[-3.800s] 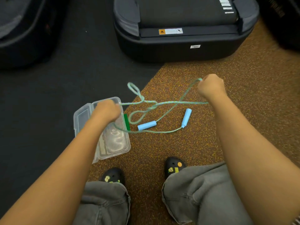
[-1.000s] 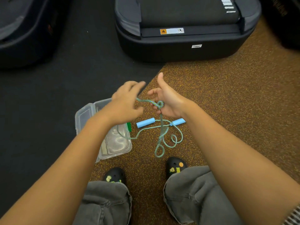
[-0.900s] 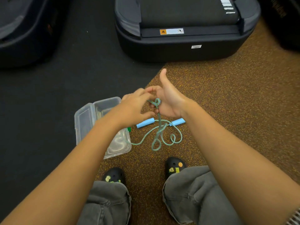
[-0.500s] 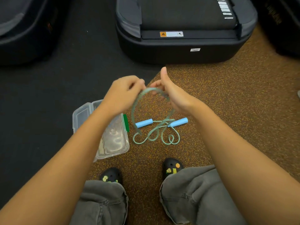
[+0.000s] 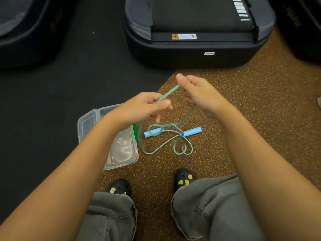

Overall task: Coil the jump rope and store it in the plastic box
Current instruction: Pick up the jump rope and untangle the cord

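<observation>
A green braided jump rope (image 5: 180,146) lies partly looped on the brown speckled floor, with its two light-blue handles (image 5: 192,132) end to end. My left hand (image 5: 142,108) and my right hand (image 5: 196,94) both pinch a short taut stretch of the rope held in the air between them, and strands hang from each hand down to the loops. The clear plastic box (image 5: 123,152) sits on the floor under my left forearm with its hinged lid (image 5: 88,120) open to the left and a green clasp on its right side.
A large black case (image 5: 199,32) stands on the floor straight ahead, and further dark cases sit at the far left and far right. My two black shoes (image 5: 185,178) and grey trouser legs are at the bottom. Black matting covers the floor to the left.
My hands drew apart from a thumbs-up pinch and pulled the rope's arc into a short straight piece. My right hand rose a little and the floor loops shifted.
</observation>
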`<act>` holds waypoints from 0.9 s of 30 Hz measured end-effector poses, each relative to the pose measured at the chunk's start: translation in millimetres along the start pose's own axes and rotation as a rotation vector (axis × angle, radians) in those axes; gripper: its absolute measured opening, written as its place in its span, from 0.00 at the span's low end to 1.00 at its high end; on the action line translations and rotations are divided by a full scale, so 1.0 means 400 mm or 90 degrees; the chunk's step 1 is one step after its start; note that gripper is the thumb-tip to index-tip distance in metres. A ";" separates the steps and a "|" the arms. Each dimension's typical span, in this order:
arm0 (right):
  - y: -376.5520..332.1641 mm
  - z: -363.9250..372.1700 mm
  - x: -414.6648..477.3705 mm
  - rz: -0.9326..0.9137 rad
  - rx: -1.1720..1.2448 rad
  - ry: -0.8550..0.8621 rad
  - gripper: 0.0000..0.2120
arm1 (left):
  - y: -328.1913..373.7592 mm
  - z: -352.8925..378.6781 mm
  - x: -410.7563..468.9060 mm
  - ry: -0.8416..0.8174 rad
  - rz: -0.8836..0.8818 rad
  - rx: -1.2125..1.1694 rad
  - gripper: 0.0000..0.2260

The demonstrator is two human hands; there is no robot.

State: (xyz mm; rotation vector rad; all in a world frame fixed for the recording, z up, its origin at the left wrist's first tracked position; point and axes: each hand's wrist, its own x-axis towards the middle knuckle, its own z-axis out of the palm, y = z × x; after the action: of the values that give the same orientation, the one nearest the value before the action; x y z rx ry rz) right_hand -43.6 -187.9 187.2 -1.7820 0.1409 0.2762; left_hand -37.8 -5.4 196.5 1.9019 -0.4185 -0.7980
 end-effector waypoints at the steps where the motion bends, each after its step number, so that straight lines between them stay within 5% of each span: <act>1: -0.002 -0.017 -0.001 -0.001 -0.002 0.049 0.17 | -0.003 -0.012 -0.005 0.004 -0.003 0.008 0.10; 5: 0.023 -0.102 0.005 0.021 0.020 0.310 0.17 | -0.020 -0.061 -0.026 0.021 -0.059 0.071 0.12; 8: 0.062 -0.133 0.010 0.088 -0.097 0.371 0.16 | -0.026 -0.066 -0.022 0.046 -0.064 0.011 0.13; 11: 0.072 -0.088 0.007 0.178 -0.256 0.266 0.17 | -0.012 -0.044 -0.006 0.058 -0.063 -0.188 0.13; 14: 0.040 -0.003 -0.009 0.123 -0.324 0.166 0.16 | 0.003 -0.013 0.007 0.023 -0.068 -0.365 0.13; 18: -0.012 0.083 -0.065 0.091 -0.227 -0.115 0.24 | 0.016 0.005 0.015 0.021 -0.044 -0.553 0.10; 22: -0.036 0.083 -0.096 0.097 -0.100 -0.203 0.25 | 0.012 0.003 0.026 0.095 -0.022 -0.641 0.10; 27: -0.043 0.080 -0.109 0.039 -0.064 -0.256 0.09 | 0.003 0.006 0.028 0.099 -0.001 -0.583 0.14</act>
State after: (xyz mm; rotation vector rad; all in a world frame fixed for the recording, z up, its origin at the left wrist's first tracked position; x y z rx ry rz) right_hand -85.0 -155.2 208.3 -1.7859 -0.1076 0.6873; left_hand -31.4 -14.2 193.0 1.0881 0.0618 -0.6687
